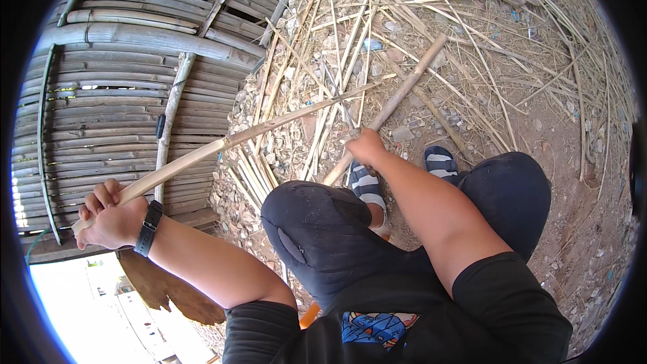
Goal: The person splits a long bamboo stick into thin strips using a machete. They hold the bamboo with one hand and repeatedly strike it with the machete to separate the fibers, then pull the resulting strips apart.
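Strip: long, pale tan split bamboo, broad and smooth toward its near left end, with a joint part-way along; past that it turns browner and narrows to a thin far tip.
Strip's place: held up at a slant from near left to far right, over the person's left side and the littered ground.
Left hand: closed round the strip's near end, fingers curled over it; a dark watch sits on the wrist.
Right hand: clamped on the handle of a knife, well apart from the left hand.
Knife: narrow grey blade pointing far and slightly left, crossing the strip near its far end; whether they touch cannot be told.
Pole: round, brown, slanting beneath the right hand, beside the left sandal.
Left side: a wall of grey bamboo slats.
Far ground: thin pale splints scattered among stones and straw.
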Demonstrator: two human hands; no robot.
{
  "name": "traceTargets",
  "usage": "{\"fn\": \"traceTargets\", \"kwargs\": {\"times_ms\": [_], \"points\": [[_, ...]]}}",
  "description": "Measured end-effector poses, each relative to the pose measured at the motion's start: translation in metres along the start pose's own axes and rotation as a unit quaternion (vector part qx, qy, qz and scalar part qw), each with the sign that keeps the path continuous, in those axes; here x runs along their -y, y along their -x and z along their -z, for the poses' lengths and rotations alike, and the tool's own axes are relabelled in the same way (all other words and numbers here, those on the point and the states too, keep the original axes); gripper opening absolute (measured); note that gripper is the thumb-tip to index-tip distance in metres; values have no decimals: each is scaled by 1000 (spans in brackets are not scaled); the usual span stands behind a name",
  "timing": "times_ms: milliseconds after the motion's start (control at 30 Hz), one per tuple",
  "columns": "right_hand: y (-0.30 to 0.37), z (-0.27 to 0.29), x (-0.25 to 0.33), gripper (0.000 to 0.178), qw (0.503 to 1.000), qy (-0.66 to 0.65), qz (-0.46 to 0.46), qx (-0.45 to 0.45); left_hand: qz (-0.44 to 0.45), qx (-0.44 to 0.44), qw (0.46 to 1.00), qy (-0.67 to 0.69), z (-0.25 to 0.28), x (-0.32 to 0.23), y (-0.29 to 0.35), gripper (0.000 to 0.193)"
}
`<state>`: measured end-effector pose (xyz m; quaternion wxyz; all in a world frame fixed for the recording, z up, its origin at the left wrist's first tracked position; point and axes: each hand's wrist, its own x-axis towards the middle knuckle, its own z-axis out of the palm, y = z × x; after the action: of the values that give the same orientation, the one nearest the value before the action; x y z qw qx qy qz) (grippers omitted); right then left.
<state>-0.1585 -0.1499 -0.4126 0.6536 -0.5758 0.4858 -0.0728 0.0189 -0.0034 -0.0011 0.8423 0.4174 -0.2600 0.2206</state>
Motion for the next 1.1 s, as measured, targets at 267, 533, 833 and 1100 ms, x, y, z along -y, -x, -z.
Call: {"fn": "traceTargets", "kwargs": {"times_ms": [267,533,833,1100], "points": [[40,-17,45,41,960,86,252,86,2,17,1000,4,2,1,-4,66],[3,-14,26,40,988,99,115,41,8,-15,1000,-12,36,13,-18,68],[18,-29,14,43,963,49,261,46,10,12,1000,7,16,2,-4,66],[-12,-18,-21,38,996,31,50,-62,6,-24,1000,-3,11,5,0,64]]}}
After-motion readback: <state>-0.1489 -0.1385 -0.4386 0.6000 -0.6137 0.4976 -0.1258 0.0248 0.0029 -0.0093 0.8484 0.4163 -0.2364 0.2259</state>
